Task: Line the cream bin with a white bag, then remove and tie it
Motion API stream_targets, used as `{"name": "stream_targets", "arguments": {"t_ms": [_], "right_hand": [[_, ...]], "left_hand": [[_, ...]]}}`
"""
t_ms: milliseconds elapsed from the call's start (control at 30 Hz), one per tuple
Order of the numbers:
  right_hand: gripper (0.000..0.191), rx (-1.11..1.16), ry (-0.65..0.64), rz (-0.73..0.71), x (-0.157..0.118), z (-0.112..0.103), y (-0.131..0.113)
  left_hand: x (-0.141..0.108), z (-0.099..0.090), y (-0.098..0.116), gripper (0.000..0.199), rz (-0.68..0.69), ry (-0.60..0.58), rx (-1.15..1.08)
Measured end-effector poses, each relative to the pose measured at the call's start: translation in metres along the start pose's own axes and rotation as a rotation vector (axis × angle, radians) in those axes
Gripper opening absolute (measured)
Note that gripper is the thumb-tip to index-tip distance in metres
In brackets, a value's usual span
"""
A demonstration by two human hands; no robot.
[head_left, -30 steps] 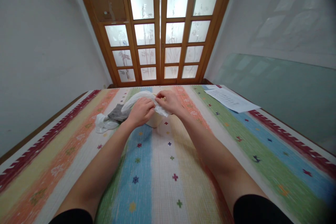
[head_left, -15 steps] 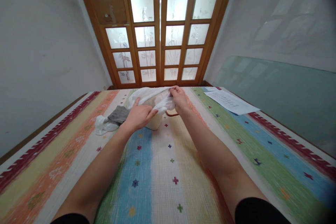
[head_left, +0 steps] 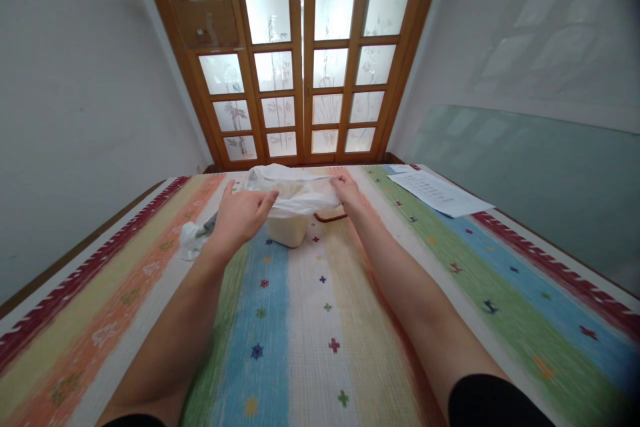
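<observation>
A small cream container [head_left: 287,230] stands on the table with a white plastic bag [head_left: 305,197] spread over its top, hiding its rim. At the bag's left side is my left hand [head_left: 243,212], its thumb stretched across the plastic and its index finger pointing up, apart from the thumb. Its other fingers are mostly hidden. My right hand [head_left: 346,191] pinches the right edge of the bag and draws it out sideways. Left of my left hand, partly covered by it, lie a grey cloth [head_left: 207,225] and a crumpled piece of white plastic [head_left: 190,241].
A striped, patterned cloth [head_left: 310,347] covers the table. Brown-edged, a flat object [head_left: 331,217] lies just right of the container. Printed paper sheets [head_left: 440,192] rest at the far right. Beyond the table are wooden glass-paned doors [head_left: 305,67], with walls on both sides.
My left hand has moved left, off the bag's front, and turned. The bag now stretches wider over the container, showing more of its front. My right hand has shifted slightly right.
</observation>
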State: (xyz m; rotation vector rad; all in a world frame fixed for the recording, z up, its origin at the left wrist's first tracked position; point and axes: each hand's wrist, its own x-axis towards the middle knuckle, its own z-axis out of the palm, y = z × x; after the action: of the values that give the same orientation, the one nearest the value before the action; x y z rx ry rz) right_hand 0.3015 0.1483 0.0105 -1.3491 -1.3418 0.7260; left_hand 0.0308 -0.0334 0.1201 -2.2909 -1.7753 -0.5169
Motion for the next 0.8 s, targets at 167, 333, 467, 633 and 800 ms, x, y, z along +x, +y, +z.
{"name": "stream_targets", "arguments": {"t_ms": [167,333,467,633,800], "right_hand": [[0.028,-0.348,-0.179,-0.063,-0.009,0.007,0.004],[0.041,-0.316,-0.153,-0.229,-0.012,0.015,-0.008],[0.031,-0.175,-0.136,-0.360,-0.013,0.012,-0.016],[0.026,-0.067,-0.197,-0.410,-0.020,0.012,-0.025],[0.028,-0.037,-0.293,-0.395,-0.028,0.016,-0.032]], "left_hand": [[0.002,0.002,-0.020,0.058,-0.110,-0.001,0.085],[0.004,0.007,-0.009,0.039,0.044,0.107,-0.119],[0.019,0.030,-0.002,0.035,0.149,0.077,-0.273],[0.060,0.054,-0.007,0.042,0.167,-0.107,-0.363],[0.093,0.050,-0.010,0.040,0.172,-0.283,-0.241]]}}
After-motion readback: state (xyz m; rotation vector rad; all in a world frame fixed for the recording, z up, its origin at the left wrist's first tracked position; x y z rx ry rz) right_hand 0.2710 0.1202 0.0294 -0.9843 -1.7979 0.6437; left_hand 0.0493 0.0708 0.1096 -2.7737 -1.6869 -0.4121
